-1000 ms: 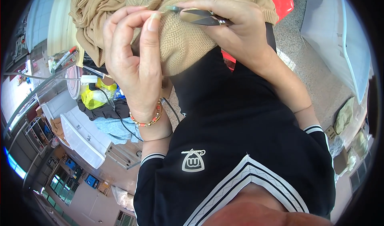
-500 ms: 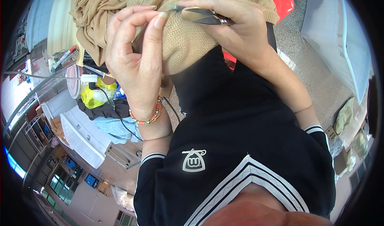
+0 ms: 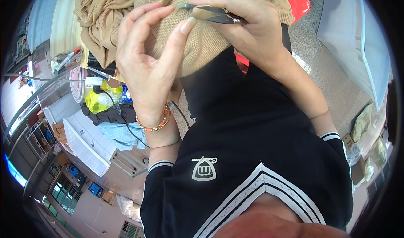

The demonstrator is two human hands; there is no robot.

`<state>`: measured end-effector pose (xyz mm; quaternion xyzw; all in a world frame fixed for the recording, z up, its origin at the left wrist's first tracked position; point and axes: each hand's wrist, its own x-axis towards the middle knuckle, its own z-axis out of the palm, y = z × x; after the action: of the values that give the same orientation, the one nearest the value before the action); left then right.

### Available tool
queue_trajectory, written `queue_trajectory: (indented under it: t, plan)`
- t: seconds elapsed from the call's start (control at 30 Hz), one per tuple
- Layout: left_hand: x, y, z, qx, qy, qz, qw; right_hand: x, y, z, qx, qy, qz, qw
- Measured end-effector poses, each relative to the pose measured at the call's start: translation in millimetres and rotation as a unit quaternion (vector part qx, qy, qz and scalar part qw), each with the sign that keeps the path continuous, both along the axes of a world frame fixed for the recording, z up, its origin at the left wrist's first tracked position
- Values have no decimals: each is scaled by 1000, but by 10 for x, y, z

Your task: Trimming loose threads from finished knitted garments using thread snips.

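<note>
The left hand (image 3: 147,65) is raised in front of the chest with its fingers (image 3: 172,48) curled and pinched against the tan knit garment (image 3: 202,44), which is draped over the person's lap and bunches upward toward the top of the view. The right hand (image 3: 252,31) is clenched around a pair of small metal snips (image 3: 210,14), whose blades point left and lie just above the knit surface, at the left fingertips.

Compared with the views taken half a second and one second ago, the change is slight. The left index finger and thumb have shifted a little along the fabric, closing toward the blade tips; the right hand has kept the same grip and the same position. The garment has not moved on the lap. Whether a loose thread sits between the left fingertips is too small to tell.

Judged from this, the work is a fine trimming step on the knit surface: the left fingers isolate a spot and the snips are held ready beside it.

A beaded bracelet (image 3: 155,124) sits on the left wrist. Lower left, a white tray (image 3: 86,147) and a yellow bag (image 3: 99,101) lie well apart from both hands
</note>
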<state>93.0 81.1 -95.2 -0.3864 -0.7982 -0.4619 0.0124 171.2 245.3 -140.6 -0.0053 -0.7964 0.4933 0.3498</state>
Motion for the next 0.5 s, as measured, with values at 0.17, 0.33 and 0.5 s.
queue_trajectory:
  t: [0.17,0.33,0.5]
  plan:
    - [13,11,-17,1,84,45,995,9,-3,-2,4,-5,2,1000]
    - [4,21,-27,8,106,53,993,8,4,-5,-2,-1,6,1000]
    - [56,47,-29,20,111,76,991,-7,2,-23,-7,8,5,1000]
